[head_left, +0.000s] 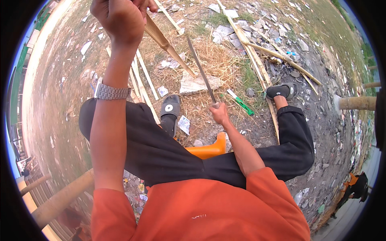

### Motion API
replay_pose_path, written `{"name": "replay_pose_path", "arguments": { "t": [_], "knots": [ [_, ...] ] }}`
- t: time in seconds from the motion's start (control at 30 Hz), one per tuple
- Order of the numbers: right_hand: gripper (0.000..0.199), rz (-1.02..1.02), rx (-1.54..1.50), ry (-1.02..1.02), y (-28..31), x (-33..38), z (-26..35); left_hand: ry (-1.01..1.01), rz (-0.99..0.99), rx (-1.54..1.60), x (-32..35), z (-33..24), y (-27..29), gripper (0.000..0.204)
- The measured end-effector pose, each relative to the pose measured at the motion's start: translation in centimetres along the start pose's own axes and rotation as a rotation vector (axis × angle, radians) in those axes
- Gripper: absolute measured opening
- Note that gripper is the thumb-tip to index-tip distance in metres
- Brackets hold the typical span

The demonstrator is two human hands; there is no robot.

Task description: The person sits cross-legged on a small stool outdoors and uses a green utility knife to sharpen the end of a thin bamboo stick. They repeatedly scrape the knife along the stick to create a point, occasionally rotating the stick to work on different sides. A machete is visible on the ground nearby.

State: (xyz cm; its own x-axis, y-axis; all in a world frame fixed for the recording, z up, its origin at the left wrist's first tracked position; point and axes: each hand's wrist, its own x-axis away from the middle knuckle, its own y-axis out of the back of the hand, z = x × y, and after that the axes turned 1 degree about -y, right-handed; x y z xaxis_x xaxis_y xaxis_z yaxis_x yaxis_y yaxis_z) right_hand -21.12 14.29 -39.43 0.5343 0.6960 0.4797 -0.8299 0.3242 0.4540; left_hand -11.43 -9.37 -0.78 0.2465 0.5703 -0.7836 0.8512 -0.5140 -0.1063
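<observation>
The left hand point(120, 20), raised at the far left, is closed around a pointed bamboo stick point(167, 42) that slants down to the right. The right hand point(220, 114), in the middle, grips the handle of a long knife point(201, 72) whose blade points far, near the stick's tip. 2 black sandals point(171, 106) rest on dry straw point(217, 60).

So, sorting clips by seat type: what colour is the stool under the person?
Orange; the stool shows between the knees in the head view.
</observation>
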Motion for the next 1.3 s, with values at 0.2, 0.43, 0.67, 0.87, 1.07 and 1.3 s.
{"name": "replay_pose_path", "arguments": {
  "t": [0.2, 0.43, 0.67, 0.87, 1.07, 1.3],
  "knots": [
    [0.041, 0.034, 0.226, -0.319, -0.1, 1.4, -4.3, 0.020, -0.088, -0.089, -0.3, -0.1, 1.6, 0.041],
    [0.038, -0.065, 0.111, -0.040, 2.6, -0.5, 0.2, 0.094, -0.084, -0.191, -0.3, -0.2, 1.1, 0.049],
    [0.017, 0.048, -0.517, 0.012, 1.1, -1.4, 5.0, 0.154, -0.100, -0.069, -1.6, 0.4, 1.9, 0.039],
    [0.014, -0.048, -0.560, 0.036, 1.1, -1.1, 3.7, 0.209, -0.130, -0.481, -4.5, -3.6, 4.0, 0.038],
    [0.023, -0.206, -0.141, -0.033, 1.2, -1.7, -0.5, 0.225, -0.202, -0.579, -9.2, -2.9, 13.6, 0.046],
    [0.030, -0.108, 0.142, -0.151, 1.1, -0.5, -3.9, 0.081, -0.504, -0.640, -12.0, -5.4, 22.4, 0.044]
  ]
}}
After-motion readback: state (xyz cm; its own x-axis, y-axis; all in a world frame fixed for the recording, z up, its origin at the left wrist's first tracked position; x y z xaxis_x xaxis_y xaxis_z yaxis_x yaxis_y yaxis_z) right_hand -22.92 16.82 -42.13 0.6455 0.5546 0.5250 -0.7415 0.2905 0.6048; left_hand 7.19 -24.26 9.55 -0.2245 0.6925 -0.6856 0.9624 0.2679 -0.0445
